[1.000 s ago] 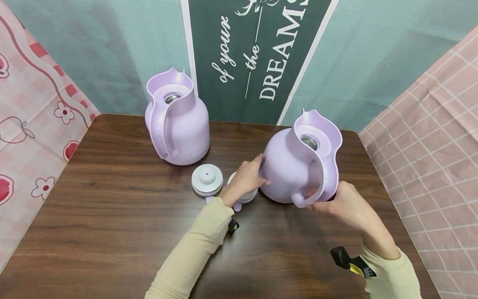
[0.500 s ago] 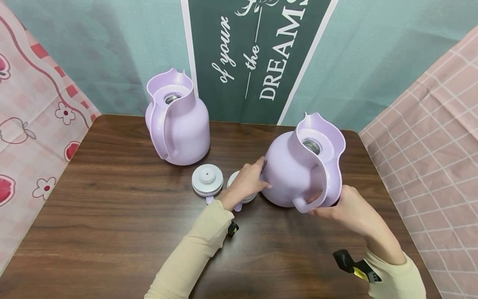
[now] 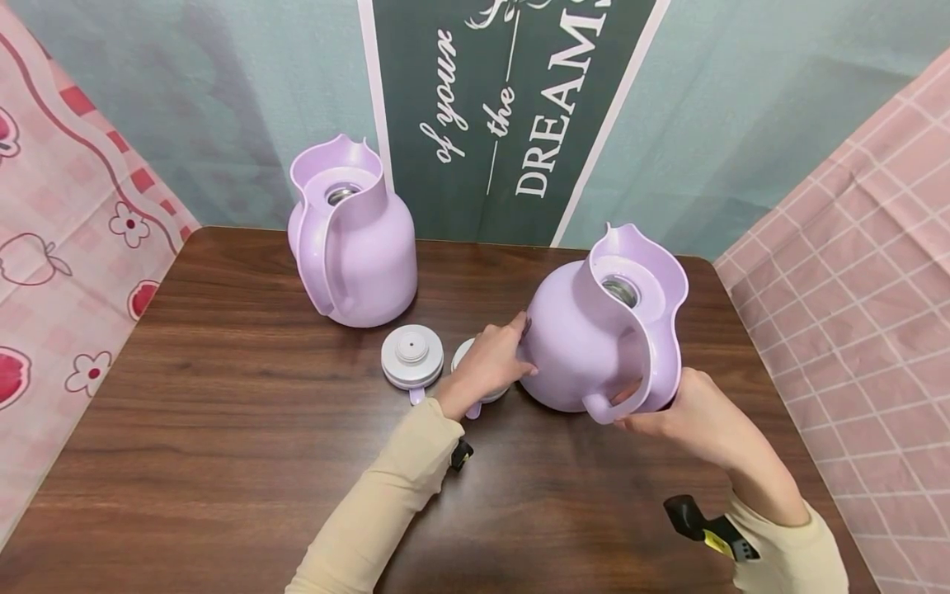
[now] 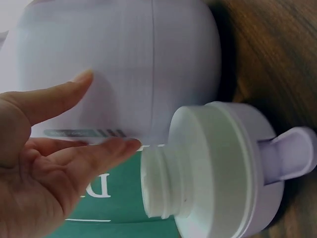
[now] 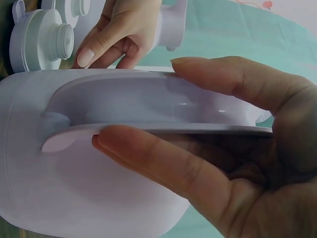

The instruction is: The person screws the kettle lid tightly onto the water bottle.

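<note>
A lilac thermos jug (image 3: 571, 346) stands at the right of the table, lidless, its round metal-lined opening showing. Its handle (image 5: 163, 99) faces front right, and my right hand (image 3: 693, 417) grips it, thumb and fingers on opposite sides. Against the jug's left side rests my left hand (image 3: 486, 363), its thumb and fingers extended in the left wrist view. Under my left wrist, partly hidden, lies a white screw-in stopper (image 4: 213, 168) with a lilac tab. A matching stopper (image 3: 411, 355) sits just left of it.
A second lilac thermos jug (image 3: 371, 256), also lidless, stands at the back left. Behind the brown wooden table (image 3: 223, 462) hangs a teal cloth (image 3: 185, 107) with lettering. Pink patterned cloths line the left side (image 3: 67, 272) and the right side (image 3: 883, 330).
Over the first half second the right-hand jug shifted slightly right and toward the front, both hands staying on it. Since then it has hardly moved. The second jug and stoppers have stayed put.
</note>
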A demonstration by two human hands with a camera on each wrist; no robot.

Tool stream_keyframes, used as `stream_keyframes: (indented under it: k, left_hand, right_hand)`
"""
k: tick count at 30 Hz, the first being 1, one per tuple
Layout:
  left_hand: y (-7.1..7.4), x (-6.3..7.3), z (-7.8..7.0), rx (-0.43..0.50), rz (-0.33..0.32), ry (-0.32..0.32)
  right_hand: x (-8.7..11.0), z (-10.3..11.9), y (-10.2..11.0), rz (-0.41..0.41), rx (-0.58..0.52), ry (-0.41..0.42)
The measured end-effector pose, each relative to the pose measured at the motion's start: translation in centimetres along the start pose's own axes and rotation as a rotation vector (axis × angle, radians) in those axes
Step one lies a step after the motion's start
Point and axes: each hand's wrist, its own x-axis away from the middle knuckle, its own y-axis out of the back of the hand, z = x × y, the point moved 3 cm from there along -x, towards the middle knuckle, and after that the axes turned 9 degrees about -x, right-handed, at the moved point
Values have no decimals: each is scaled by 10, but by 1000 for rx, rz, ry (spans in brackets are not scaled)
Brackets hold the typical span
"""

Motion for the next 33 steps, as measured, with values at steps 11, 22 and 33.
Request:
stream_keyframes:
  k: [11, 22, 33]
  left_hand:
    - [8, 11, 7, -258, 34, -52]
    - [-5, 18, 15, -441, 122, -17]
    - [-10, 15, 18, -465, 112, 12]
  right_hand:
    - [-1, 3, 3, 19, 7, 22]
    - [-4, 0, 3, 23, 22, 51]
    - [-3, -1, 4, 44, 30, 71]
